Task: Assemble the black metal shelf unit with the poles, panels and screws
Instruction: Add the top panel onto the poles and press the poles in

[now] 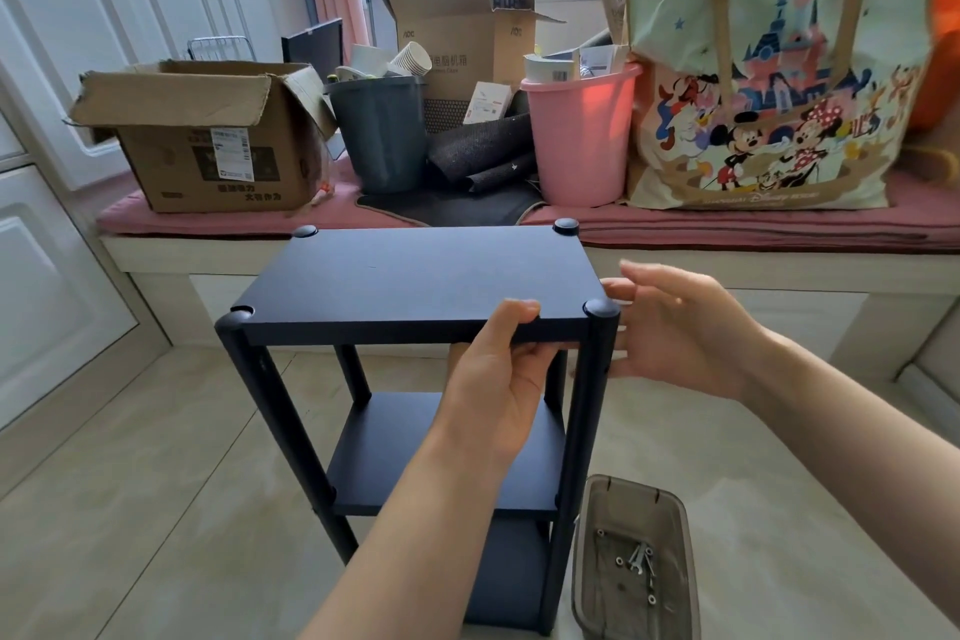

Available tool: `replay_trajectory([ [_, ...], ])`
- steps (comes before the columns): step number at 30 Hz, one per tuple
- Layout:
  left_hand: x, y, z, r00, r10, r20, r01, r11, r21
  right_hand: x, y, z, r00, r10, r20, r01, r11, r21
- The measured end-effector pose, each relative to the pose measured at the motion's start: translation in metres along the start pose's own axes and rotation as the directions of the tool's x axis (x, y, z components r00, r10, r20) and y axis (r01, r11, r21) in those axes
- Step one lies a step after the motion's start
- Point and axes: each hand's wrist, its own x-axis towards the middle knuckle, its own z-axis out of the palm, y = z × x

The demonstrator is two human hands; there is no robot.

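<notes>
The black shelf unit (405,276) stands upright on the floor with three panels between four poles. My left hand (498,379) grips the front edge of the top panel, thumb on top and fingers underneath. My right hand (680,327) hovers just right of the near right pole (587,431), fingers relaxed and spread, their tips close to the pole's cap (601,308). A clear brown plastic tray (670,499) on the floor at the lower right holds several screws and a small wrench (638,561).
A cushioned window bench (727,229) runs behind the shelf, loaded with cardboard boxes (208,140), a grey bin (379,130), a pink bin (582,135) and a large cartoon tote bag (769,83). White cabinet doors (57,120) line the left. Tiled floor lies around the shelf.
</notes>
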Motion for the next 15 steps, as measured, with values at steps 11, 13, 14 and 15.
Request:
replay_trajectory([
  [11, -0.009, 0.034, -0.032, 0.978, 0.089, -0.187, -0.102, 0.993, -0.06, 0.03, -0.017, 0.039, 0.938, 0.05, -0.343, -0.019, 0.996, 0.093],
  [13, -0.008, 0.048, -0.041, 0.955, 0.163, -0.249, -0.183, 0.981, -0.059, 0.031, -0.018, 0.041, 0.937, 0.047, -0.345, -0.014, 0.995, 0.096],
  [14, -0.007, 0.055, -0.043, 0.941, 0.193, -0.277, -0.22, 0.973, -0.072, 0.031, -0.018, 0.041, 0.936, 0.045, -0.348, -0.014, 0.996, 0.092],
  [15, -0.005, 0.06, -0.045, 0.929, 0.218, -0.299, -0.253, 0.964, -0.086, 0.03, -0.019, 0.043, 0.936, 0.046, -0.35, -0.017, 0.996, 0.085],
])
